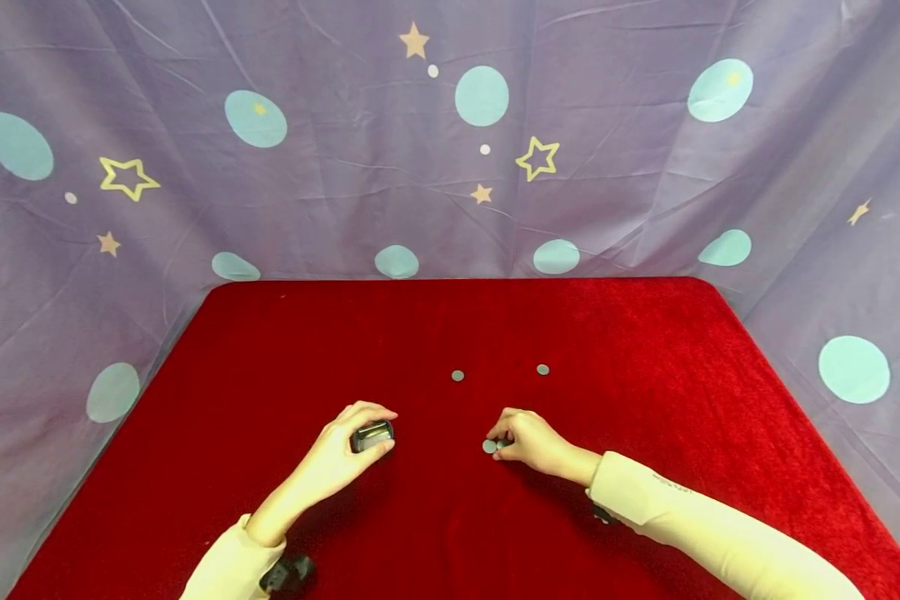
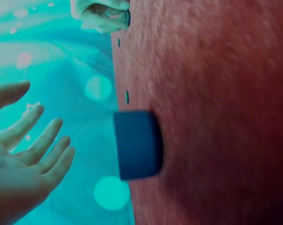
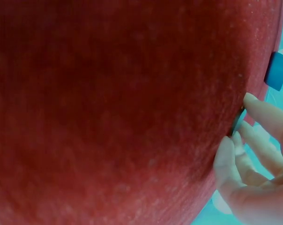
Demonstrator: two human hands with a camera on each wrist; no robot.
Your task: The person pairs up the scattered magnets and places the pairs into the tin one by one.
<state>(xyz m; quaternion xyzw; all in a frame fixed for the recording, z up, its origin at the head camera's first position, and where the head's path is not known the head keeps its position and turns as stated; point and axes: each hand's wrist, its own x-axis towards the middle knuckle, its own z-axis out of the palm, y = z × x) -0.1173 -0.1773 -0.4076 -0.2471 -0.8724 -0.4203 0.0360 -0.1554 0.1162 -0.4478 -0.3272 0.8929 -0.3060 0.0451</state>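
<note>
My left hand (image 1: 348,442) hovers by a small dark container (image 1: 373,435) with a shiny, pale top. In the left wrist view the spread fingers (image 2: 43,145) stand apart from the container (image 2: 137,144), which sits on the red cloth. My right hand (image 1: 534,442) is low over the cloth, to the right of the container. Its thumb and a finger pinch a small flat grey disc (image 3: 238,122), coin-like, by its edges. Another grey disc (image 1: 489,447) lies right beside the pinched one in the head view.
Two more grey discs lie farther back on the red table (image 1: 307,350): one disc (image 1: 457,376) near the middle, another disc (image 1: 543,369) to its right. A purple curtain (image 1: 360,150) with stars and dots hangs behind and on both sides.
</note>
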